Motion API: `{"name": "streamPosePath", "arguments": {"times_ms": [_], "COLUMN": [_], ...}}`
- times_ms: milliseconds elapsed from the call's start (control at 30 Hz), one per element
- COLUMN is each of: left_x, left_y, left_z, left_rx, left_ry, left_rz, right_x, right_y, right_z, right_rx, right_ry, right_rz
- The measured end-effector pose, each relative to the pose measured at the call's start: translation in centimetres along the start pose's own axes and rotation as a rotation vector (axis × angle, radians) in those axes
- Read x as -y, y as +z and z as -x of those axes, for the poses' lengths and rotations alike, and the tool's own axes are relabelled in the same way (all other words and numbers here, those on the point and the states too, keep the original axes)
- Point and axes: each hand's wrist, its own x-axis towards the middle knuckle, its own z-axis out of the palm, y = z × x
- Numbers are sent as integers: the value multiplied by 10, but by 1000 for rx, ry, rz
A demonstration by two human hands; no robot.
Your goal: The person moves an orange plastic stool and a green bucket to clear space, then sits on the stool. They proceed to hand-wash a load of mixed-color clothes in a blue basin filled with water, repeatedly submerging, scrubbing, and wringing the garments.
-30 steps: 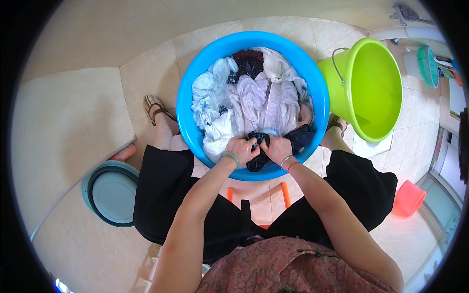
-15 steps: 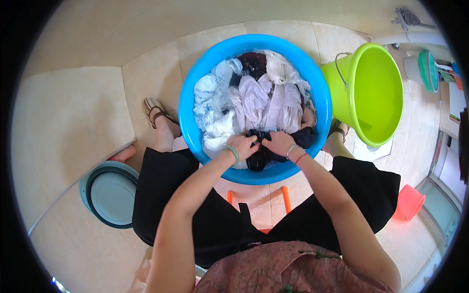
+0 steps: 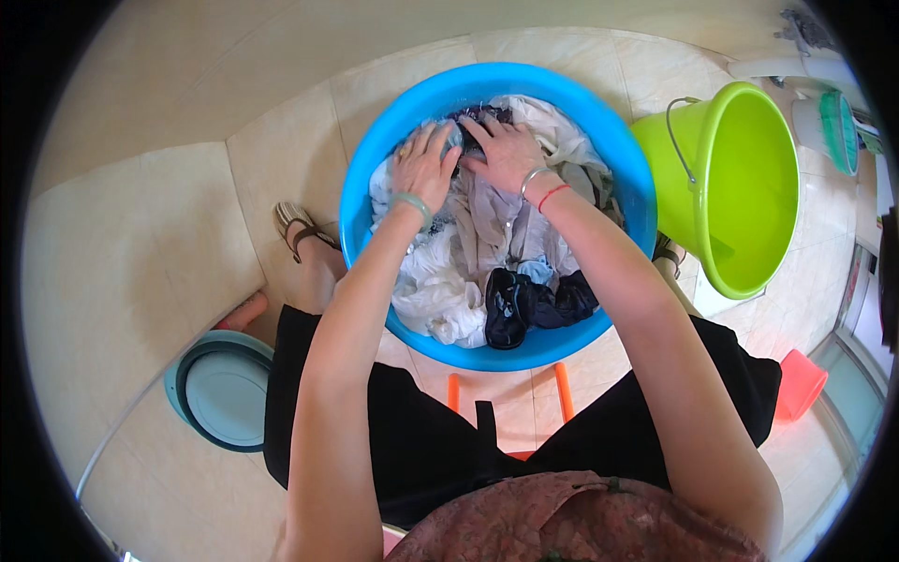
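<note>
- Location: the laundry (image 3: 492, 220) lies wet in the round blue tub (image 3: 641, 206), which stands on the tiled floor (image 3: 295, 155).
- Left hand (image 3: 423, 173): positioned at 10 o'clock in the tub, palm down, over pale fabric (image 3: 382, 187). Grip: fingers extended and parted; no fold is visibly enclosed.
- Right hand (image 3: 508, 155): positioned at 12 o'clock, palm down, fingertips at the dark garment (image 3: 487, 113). Grip: fingers extended, thumb apart; no fold is visibly enclosed. Contact beneath both palms is hidden.
- Remaining contents: cream fabric (image 3: 541, 117) at 1 o'clock; black garment (image 3: 508, 314) between 5 and 6 o'clock; white fabric (image 3: 435, 304) at 7 o'clock.
- Surroundings, relative to the tub: lime-green bucket (image 3: 660, 173) just beside it at 3 o'clock; pink container (image 3: 796, 389) at 4 o'clock; grey-green basin (image 3: 227, 398) at 8 o'clock.
</note>
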Motion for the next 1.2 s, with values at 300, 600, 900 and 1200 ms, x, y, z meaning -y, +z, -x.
{"name": "streamPosePath", "arguments": {"times_ms": [300, 600, 900, 1200], "left_x": [1, 11, 29, 16], "left_y": [11, 38, 59, 29], "left_z": [-5, 6, 22, 44], "left_rx": [666, 880, 933, 781], "left_ry": [-254, -143, -251, -387], "left_rz": [-244, -282, -20, 194], "right_x": [5, 6, -17, -5], "right_y": [11, 43, 89, 55], "right_z": [-21, -28, -29, 6], "right_rx": [433, 661, 768, 428], "right_ry": [72, 81, 269, 388], "right_rz": [49, 88, -114, -270]}}
